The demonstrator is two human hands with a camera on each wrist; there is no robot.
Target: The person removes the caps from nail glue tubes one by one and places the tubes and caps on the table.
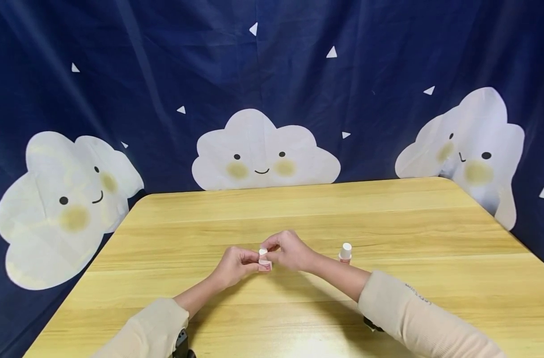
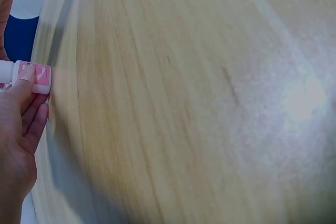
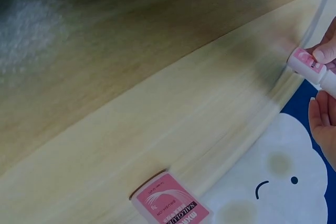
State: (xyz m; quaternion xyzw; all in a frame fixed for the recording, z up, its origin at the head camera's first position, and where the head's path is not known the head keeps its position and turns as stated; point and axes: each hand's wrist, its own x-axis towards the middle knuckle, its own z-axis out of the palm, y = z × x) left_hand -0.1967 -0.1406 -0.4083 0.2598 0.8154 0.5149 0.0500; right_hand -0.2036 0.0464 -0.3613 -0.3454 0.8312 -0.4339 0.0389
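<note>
A small nail glue bottle [image 2: 41, 80] with a pink label and white cap [image 1: 263, 251] stands near the middle of the table between both hands. My left hand [image 1: 234, 267] grips its body from the left, with the thumb across the label. At the top, my right hand [image 1: 293, 252] pinches the white cap between thumb and fingers. Whether the cap sits fully on the bottle's neck is hard to tell. A second nail glue bottle [image 1: 345, 252] stands upright to the right, partly behind the right forearm; its pink label [image 3: 169, 203] reads "nail glue" and "brush-on".
The light wooden table [image 1: 200, 219] has rounded far corners. Behind it hangs a dark blue curtain [image 1: 164, 59] with white clouds and small white triangles. Bright light reflects off the near part of the tabletop.
</note>
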